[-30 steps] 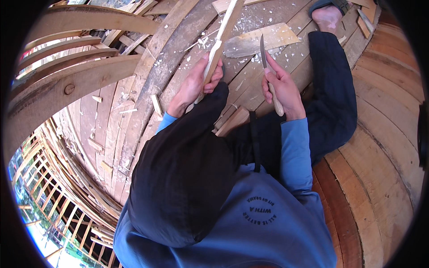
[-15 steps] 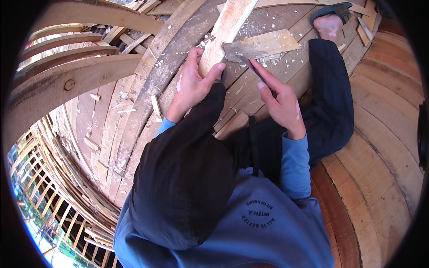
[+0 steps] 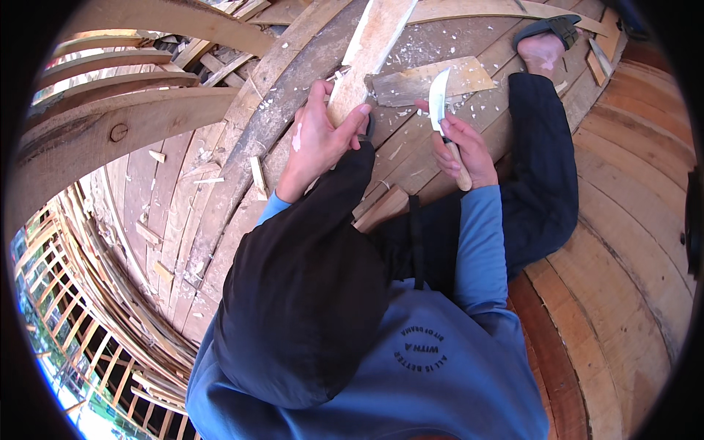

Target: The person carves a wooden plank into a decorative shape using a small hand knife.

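Observation:
My left hand (image 3: 319,139) grips a long pale wooden stick (image 3: 370,51) near its lower end, holding it slanted over the planked floor. My right hand (image 3: 458,150) holds a knife (image 3: 440,103) by its wooden handle, the curved blade pointing up, a little to the right of the stick and apart from it. A flat wooden offcut (image 3: 429,77) lies on the floor between the stick and the blade. My knee in dark trousers (image 3: 308,293) rises between my arms.
I sit inside a curved wooden hull with ribs (image 3: 110,132) on the left. Wood shavings (image 3: 411,44) and small scraps (image 3: 257,176) litter the planks. My right leg stretches out to a sandalled foot (image 3: 546,40). Scaffold poles (image 3: 81,337) show below left.
The knife has lifted off the stick and swung back to the right, blade upright. My left hand has turned the stick and kept its grip.

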`<state>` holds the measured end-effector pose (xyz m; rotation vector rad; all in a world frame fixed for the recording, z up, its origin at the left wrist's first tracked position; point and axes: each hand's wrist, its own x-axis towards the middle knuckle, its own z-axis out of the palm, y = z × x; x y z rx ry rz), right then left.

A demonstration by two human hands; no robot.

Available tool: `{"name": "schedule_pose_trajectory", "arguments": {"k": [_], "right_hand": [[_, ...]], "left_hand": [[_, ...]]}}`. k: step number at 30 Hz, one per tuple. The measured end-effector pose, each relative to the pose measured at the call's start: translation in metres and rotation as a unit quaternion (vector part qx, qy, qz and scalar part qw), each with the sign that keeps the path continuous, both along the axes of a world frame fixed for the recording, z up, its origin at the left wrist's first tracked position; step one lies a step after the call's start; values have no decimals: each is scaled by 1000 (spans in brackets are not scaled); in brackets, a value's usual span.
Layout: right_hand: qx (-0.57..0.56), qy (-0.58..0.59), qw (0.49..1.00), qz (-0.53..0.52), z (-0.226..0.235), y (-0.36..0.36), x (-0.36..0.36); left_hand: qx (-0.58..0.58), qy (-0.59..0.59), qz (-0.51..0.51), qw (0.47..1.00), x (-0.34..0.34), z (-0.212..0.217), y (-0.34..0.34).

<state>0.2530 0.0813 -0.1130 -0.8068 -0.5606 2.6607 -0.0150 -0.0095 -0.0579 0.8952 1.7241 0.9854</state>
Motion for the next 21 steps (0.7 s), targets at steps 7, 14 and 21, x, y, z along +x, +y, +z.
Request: {"name": "schedule_pose_trajectory", "arguments": {"k": [7, 14, 21], "right_hand": [[190, -330, 918, 110, -59, 16, -10], [226, -482, 844, 61, -124, 23, -8], [204, -425, 859, 197, -91, 3, -10]], "left_hand": [[-17, -17, 1, 1000, -1, -4, 2], [-17, -43, 10, 999, -3, -22, 3], [-16, -68, 22, 997, -4, -28, 1]]}}
